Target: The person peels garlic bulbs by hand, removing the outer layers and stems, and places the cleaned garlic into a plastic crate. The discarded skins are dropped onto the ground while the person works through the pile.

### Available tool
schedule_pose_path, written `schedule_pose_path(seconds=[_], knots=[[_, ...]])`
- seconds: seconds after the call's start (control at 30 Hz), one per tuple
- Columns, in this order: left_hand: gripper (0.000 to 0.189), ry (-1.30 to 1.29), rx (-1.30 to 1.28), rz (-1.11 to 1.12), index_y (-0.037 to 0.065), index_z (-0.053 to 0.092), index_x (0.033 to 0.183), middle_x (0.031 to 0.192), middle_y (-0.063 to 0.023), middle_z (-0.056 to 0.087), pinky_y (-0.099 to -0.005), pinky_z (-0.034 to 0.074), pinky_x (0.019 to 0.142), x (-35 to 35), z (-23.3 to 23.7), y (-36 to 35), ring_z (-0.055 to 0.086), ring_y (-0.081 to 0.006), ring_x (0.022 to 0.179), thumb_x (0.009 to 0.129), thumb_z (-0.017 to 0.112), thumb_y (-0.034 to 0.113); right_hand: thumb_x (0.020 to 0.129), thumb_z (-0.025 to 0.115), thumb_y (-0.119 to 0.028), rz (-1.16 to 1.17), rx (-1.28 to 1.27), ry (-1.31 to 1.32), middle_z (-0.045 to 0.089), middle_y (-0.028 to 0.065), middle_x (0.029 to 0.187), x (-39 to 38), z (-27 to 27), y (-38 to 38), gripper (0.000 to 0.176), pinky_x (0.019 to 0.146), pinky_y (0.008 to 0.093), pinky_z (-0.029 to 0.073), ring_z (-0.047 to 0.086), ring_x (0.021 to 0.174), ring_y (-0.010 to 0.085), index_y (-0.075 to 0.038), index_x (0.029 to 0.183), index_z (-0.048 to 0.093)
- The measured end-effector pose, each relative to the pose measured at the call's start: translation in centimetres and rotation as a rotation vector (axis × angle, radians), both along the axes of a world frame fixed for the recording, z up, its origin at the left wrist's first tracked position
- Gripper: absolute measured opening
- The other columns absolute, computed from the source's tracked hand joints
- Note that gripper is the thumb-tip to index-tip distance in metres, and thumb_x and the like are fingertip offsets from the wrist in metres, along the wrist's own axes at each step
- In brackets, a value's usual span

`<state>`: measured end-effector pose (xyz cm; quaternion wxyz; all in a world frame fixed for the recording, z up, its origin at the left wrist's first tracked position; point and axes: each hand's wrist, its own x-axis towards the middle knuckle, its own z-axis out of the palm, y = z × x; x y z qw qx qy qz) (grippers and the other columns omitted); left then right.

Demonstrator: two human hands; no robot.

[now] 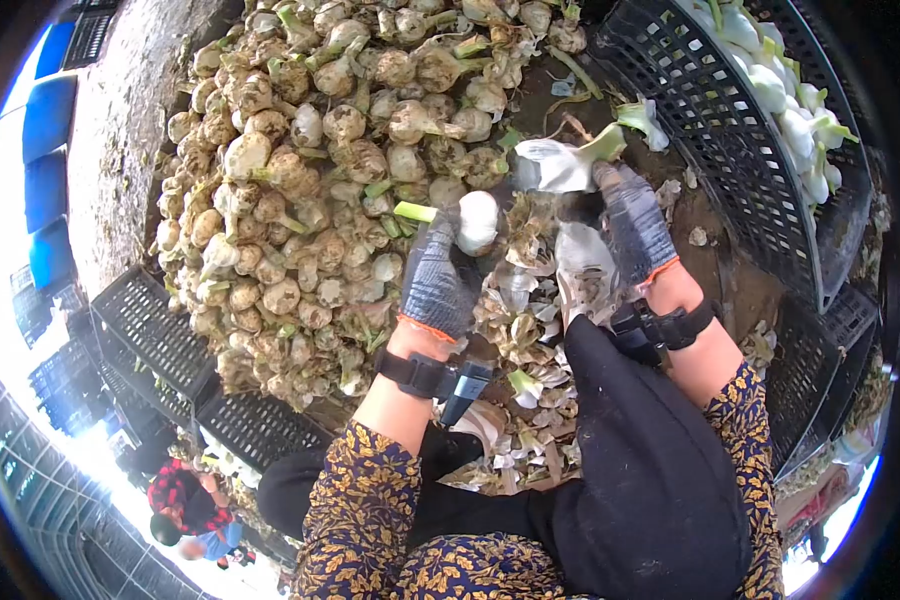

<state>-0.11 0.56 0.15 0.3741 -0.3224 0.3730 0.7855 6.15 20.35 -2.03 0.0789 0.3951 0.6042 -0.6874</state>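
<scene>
On the far left, blue panels (50, 170) are lining the edge of the view, and below, a person in a red-and-black checked top (185, 495) is showing beyond the black crates (150, 325). Next comes the big heap of soil-stained garlic (320, 190), bulbs piling over one another with stubs of green stem poking out.

Here is the left hand (438, 275), in a grey glove with an orange cuff, and it's working right at the heap's edge! Its fingers are curling in around a clean white bulb (478, 222), nearly closed on it, while a cut green stem (415, 211) is sticking out on the other side of the hand. How the thumb is sitting, I cannot tell.

Between the hands and down towards the legs, papery peelings (520, 330) are lying scattered. Over to the right hand (638, 225), gloved the same way: its fingers are closing on the green-stemmed bulb (560, 165) at the stem end, the white part pointing left and blurring; the exact finger placement is unclear.

Just beyond, a loose bulb (645, 125) is lying beside a black slotted crate (715, 125), and that crate is holding plenty of clean white garlic (770, 85).
</scene>
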Motion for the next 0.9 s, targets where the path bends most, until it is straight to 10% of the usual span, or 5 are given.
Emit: schedule_pose_path(seconds=[0.07, 0.1, 0.2, 0.6, 0.9], knots=[[0.03, 0.005, -0.06, 0.043, 0.011, 0.054, 0.102, 0.09, -0.005, 0.06, -0.0314, 0.051, 0.07, -0.3, 0.9, 0.1, 0.059, -0.0188, 0.08, 0.087, 0.049, 0.036, 0.089, 0.045, -0.029, 0.483, 0.363, 0.217, 0.058, 0.0122, 0.071, 0.5, -0.5, 0.1, 0.032, 0.058, 0.0306, 0.044, 0.058, 0.068, 0.0182, -0.001, 0.093, 0.058], [0.032, 0.009, -0.12, 0.084, 0.011, 0.053, 0.103, 0.09, -0.0048, 0.06, -0.0317, 0.051, 0.07, -0.4, 1.2, 0.2, 0.059, -0.0187, 0.08, 0.088, 0.048, 0.038, 0.087, 0.047, -0.03, 0.715, 0.403, -0.169, 0.059, 0.0138, 0.073, -0.5, 2.0, -0.4, 0.031, 0.061, 0.0326, 0.044, 0.058, 0.069, 0.0196, -0.002, 0.093, 0.059], [0.034, 0.119, -0.167, 0.007, 0.011, 0.052, 0.103, 0.094, -0.0052, 0.059, -0.0323, 0.05, 0.073, -0.5, -0.5, -0.9, 0.059, -0.0183, 0.083, 0.088, 0.046, 0.041, 0.084, 0.052, -0.029, 0.762, 0.766, 0.175, 0.058, 0.0156, 0.076, 0.7, 1.2, -1.3, 0.029, 0.063, 0.0345, 0.045, 0.058, 0.071, 0.0212, -0.002, 0.094, 0.059], [0.033, 0.98, -0.539, -0.531, -0.001, 0.056, 0.104, 0.096, -0.0154, 0.059, -0.033, 0.043, 0.078, 0.2, 0.6, -0.4, 0.055, -0.0246, 0.087, 0.092, 0.037, 0.024, 0.08, 0.055, -0.046, 0.669, -0.282, -0.12, 0.06, 0.0083, 0.063, -2.5, 3.3, -4.0, 0.051, 0.052, 0.0265, 0.046, 0.058, 0.06, 0.0135, 0.005, 0.083, 0.062], [0.036, 0.992, -0.61, -0.635, 0.001, 0.057, 0.101, 0.089, -0.008, 0.061, -0.0278, 0.044, 0.074, 0.0, 0.5, -0.7, 0.056, -0.0142, 0.081, 0.092, 0.041, 0.032, 0.08, 0.055, -0.034, 0.76, -0.027, 0.079, 0.062, 0.011, 0.071, -2.1, 4.4, -3.0, 0.032, 0.056, 0.0297, 0.048, 0.061, 0.062, 0.0162, -0.004, 0.088, 0.063]])
